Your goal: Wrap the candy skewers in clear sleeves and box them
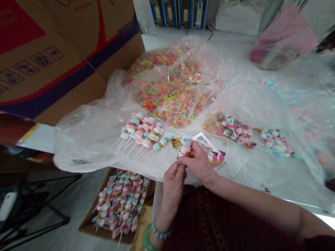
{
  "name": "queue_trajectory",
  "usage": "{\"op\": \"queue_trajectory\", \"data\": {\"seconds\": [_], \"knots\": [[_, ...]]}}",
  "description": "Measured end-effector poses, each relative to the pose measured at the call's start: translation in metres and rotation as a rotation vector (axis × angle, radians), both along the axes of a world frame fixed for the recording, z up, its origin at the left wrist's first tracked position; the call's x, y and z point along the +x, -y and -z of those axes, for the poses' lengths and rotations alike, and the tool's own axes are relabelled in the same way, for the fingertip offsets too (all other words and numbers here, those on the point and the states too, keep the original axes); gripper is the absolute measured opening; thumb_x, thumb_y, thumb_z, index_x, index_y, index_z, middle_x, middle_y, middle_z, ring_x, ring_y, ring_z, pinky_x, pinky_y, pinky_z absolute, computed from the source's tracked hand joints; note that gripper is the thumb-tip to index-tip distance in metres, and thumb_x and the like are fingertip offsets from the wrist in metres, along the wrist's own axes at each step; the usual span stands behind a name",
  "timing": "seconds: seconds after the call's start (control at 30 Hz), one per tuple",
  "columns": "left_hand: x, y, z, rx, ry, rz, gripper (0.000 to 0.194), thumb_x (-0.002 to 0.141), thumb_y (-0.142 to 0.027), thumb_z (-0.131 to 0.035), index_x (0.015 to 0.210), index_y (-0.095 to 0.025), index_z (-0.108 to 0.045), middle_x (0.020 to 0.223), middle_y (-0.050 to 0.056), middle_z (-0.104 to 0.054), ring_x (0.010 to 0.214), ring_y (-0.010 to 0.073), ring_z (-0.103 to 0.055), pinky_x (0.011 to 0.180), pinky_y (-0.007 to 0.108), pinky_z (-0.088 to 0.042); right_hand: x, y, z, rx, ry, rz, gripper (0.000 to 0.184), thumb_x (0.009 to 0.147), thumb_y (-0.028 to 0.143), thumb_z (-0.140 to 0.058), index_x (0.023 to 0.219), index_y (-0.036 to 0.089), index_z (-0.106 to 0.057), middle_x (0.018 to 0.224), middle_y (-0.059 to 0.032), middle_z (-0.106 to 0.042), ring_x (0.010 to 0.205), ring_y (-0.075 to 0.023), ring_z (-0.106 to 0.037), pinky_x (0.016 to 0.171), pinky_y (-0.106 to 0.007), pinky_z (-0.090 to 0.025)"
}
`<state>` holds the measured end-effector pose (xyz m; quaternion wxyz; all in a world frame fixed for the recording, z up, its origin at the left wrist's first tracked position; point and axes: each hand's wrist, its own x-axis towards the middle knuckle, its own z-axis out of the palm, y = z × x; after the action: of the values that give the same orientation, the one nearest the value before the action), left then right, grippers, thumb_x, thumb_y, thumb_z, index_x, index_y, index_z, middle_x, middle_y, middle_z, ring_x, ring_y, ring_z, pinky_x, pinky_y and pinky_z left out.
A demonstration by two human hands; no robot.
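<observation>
A marshmallow lollipop point(186, 142) in a clear printed wrapper stands upright between my hands. My right hand point(201, 164) grips the wrapper at its lower right side. Just below, my left hand point(175, 177) is closed in a pinch at the lollipop's lower end; the stick there is hidden by the fingers. Left of the lollipop lie a gold twist tie point(176, 142) and a bunch of unwrapped marshmallow sticks point(142, 130). Flat printed wrappers point(217, 157) lie beside my right hand. Farther right are a few wrapped lollipops point(239, 132).
A large clear bag of small coloured candies point(172, 87) covers the back of the table. Loose marshmallows point(278, 143) lie to the right. A cardboard box point(65, 59) stands at left; below the table edge, another carton point(86, 226) holds many wrapped lollipops. A pink bag point(285, 38) sits behind.
</observation>
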<state>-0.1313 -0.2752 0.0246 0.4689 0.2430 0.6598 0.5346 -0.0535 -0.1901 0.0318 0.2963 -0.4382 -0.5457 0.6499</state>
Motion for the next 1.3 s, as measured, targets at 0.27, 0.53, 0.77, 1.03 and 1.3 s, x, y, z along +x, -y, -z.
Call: {"op": "queue_trajectory", "data": {"seconds": [0.27, 0.53, 0.77, 1.03, 1.3], "knots": [[-0.027, 0.007, 0.007, 0.007, 0.22, -0.324, 0.028, 0.077, -0.04, -0.059, 0.063, -0.019, -0.047, 0.046, -0.008, -0.036, 0.04, 0.0062, -0.028, 0.041, 0.02, -0.022, -0.002, -0.057, 0.014, 0.649, 0.661, -0.228, 0.015, 0.084, 0.022, -0.049, 0.081, 0.02, -0.064, 0.083, -0.0038, -0.062, 0.078, -0.0169, -0.056, 0.067, -0.026, -0.04], [-0.03, -0.003, 0.005, 0.028, 0.351, -0.318, 0.026, 0.073, -0.039, -0.063, 0.067, -0.018, -0.049, 0.046, -0.008, -0.042, 0.036, 0.0043, -0.032, 0.038, 0.018, -0.022, 0.001, -0.056, 0.02, 0.809, 0.915, -0.258, 0.018, 0.085, 0.02, -0.047, 0.085, 0.022, -0.065, 0.081, -0.0043, -0.067, 0.076, -0.019, -0.059, 0.065, -0.027, -0.039], [-0.028, -0.011, 0.0, 0.029, 0.422, -0.283, 0.026, 0.07, -0.038, -0.065, 0.065, -0.016, -0.051, 0.045, -0.009, -0.04, 0.034, 0.0026, -0.028, 0.038, 0.018, -0.022, 0.006, -0.063, 0.009, 0.74, 0.604, -0.223, 0.026, 0.08, 0.021, -0.049, 0.101, 0.019, -0.063, 0.073, 0.0, -0.064, 0.068, -0.0162, -0.056, 0.065, -0.026, -0.039], [-0.032, -0.014, -0.007, 0.023, 0.48, -0.283, 0.026, 0.069, -0.039, -0.064, 0.064, -0.016, -0.052, 0.039, -0.01, -0.035, 0.031, 0.0029, -0.025, 0.036, 0.019, -0.018, 0.005, -0.071, 0.012, 0.151, 0.094, -0.139, 0.02, 0.067, 0.029, -0.061, 0.084, 0.019, -0.066, 0.068, 0.0027, -0.063, 0.065, -0.0139, -0.057, 0.064, -0.025, -0.043], [-0.031, -0.016, -0.006, 0.006, 0.469, -0.232, 0.027, 0.066, -0.039, -0.068, 0.065, -0.015, -0.055, 0.042, -0.009, -0.04, 0.032, 0.0022, -0.027, 0.038, 0.019, -0.021, 0.013, -0.075, -0.001, 0.019, -0.068, -0.186, 0.011, 0.063, 0.023, -0.069, 0.073, 0.019, -0.068, 0.069, 0.0022, -0.067, 0.066, -0.012, -0.06, 0.067, -0.025, -0.045]]}}
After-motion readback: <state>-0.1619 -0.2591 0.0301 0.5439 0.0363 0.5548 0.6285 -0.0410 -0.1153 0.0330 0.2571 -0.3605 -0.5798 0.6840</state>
